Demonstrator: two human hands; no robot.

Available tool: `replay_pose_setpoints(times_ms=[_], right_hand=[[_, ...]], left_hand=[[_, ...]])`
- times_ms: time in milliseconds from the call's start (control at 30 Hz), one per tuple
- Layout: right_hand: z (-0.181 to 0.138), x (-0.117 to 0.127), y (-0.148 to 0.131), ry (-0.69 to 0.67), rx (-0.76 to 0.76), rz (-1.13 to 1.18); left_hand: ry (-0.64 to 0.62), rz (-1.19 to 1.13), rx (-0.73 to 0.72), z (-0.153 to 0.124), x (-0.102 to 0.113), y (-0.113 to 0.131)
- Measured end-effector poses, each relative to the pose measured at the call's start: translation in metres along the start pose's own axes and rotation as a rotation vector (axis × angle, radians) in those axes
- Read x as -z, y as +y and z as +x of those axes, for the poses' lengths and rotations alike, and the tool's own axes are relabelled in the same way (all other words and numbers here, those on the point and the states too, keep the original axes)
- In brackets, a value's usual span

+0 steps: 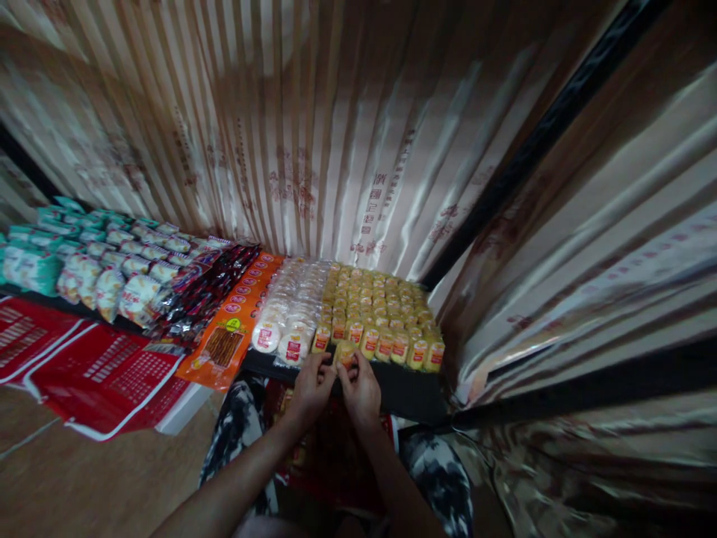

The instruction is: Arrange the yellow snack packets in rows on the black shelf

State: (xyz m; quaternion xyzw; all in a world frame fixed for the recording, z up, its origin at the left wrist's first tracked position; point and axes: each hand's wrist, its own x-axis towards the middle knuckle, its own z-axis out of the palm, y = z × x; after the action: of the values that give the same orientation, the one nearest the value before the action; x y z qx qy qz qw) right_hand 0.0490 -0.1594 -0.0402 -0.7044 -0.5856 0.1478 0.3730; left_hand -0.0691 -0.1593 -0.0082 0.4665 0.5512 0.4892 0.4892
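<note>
A small yellow wrapped snack packet (346,352) is between my hands, in front of the rows of like packets. My right hand (361,388) is closed around its near and right side. The fingertips of my left hand (314,385) are pinched at the packet's left edge. Just beyond stand rows of yellow snack packets (384,302) with orange labels. To their left lie rows of round white crackers (294,302) in clear wrappers.
The snacks sit on a black shelf (403,388) against a pleated curtain (314,149). Further left are an orange snack bag (229,336), dark shiny packets (218,291) and green-white bags (33,265). Red bags (112,366) hang below. A dark pole (493,194) slants at right.
</note>
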Motion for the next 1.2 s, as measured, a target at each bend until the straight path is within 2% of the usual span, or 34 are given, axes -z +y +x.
replay_pose_setpoints(times_ms=[167, 333, 500, 733, 900, 1000, 1200], right_hand=[[0.015, -0.014, -0.009, 0.028, -0.106, -0.008], [0.02, -0.024, -0.011, 0.041, -0.108, 0.058], [0.019, -0.031, -0.007, 0.076, -0.052, 0.109], [0.006, -0.041, 0.007, 0.1, 0.021, 0.107], [0.008, -0.047, 0.018, 0.105, 0.109, 0.092], [0.009, -0.046, 0.019, 0.102, 0.15, 0.103], [-0.012, -0.03, 0.006, 0.123, 0.136, 0.161]], left_hand=[[-0.093, -0.016, -0.052, -0.003, -0.002, -0.008], [-0.115, -0.13, 0.02, 0.003, -0.004, -0.015], [-0.157, -0.197, 0.046, 0.007, -0.002, -0.012], [-0.097, -0.254, 0.107, 0.008, -0.001, -0.016], [-0.133, -0.197, 0.104, 0.013, -0.003, -0.023], [-0.114, -0.189, 0.094, 0.012, -0.004, -0.025], [-0.061, -0.001, 0.057, -0.01, 0.005, -0.026]])
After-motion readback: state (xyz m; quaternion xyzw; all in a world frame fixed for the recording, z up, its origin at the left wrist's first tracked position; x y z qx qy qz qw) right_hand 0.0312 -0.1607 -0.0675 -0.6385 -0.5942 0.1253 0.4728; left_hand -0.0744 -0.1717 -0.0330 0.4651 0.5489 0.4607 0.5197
